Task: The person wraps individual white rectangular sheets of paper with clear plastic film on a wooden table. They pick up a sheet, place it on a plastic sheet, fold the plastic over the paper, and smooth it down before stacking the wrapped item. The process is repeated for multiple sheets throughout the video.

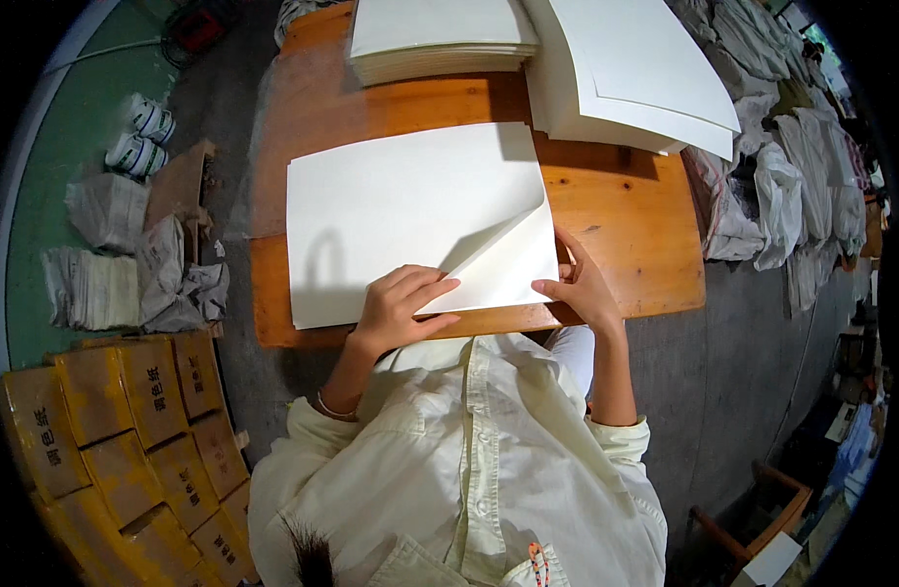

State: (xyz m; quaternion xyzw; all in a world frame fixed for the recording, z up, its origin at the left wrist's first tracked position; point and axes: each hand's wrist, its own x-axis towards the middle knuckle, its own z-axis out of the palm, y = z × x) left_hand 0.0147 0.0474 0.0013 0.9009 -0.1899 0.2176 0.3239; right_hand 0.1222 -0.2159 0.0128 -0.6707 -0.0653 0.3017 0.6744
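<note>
A stack of large white paper sheets (391,215) lies on the wooden table in front of me. Its top sheet is bent up at the near right corner, and the raised edge slants toward my left hand (403,305). That hand is at the near edge, with the lifted sheet between its thumb and forefinger. At the near right corner, my right hand (584,286) has its thumb on top of the paper and its other fingers curled around the side, partly hidden. Paper beneath the bent sheet shows near my right thumb.
Two taller piles of white paper, one left (445,44) and one right (635,78), stand on the far side of the wooden table (626,225). Cardboard boxes (156,391) are stacked on the left. White sacks (777,196) lie to the right, and a wooden stool (763,519) stands lower right.
</note>
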